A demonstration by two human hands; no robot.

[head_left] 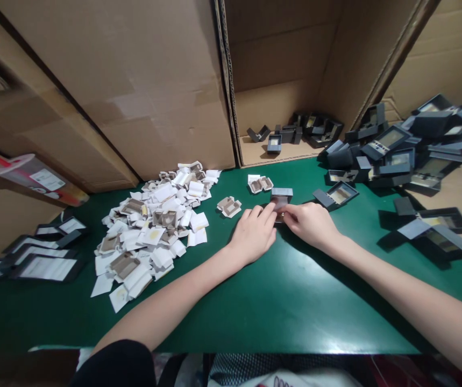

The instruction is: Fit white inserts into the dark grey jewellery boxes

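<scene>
A small dark hinged box (282,193) stands with its lid raised on the green table. My left hand (254,232) is at its left side, fingers bent together and gripping its edge. From the right, my right hand (312,223) pinches at the front of the same box, thumb and fingertips closed inside its base. The fingers hide most of the base. Beyond my left hand lie a folded white-and-grey card insert (229,206) and another insert (260,184). An open dark box (336,195) rests to the right of my right hand.
A heap of white-and-grey card inserts (162,215) covers the left. Dark open boxes (392,145) pile up at right, and more boxes (291,131) sit inside a cardboard carton (279,99). Dark trays (45,266) and a plastic cup (39,177) are at far left.
</scene>
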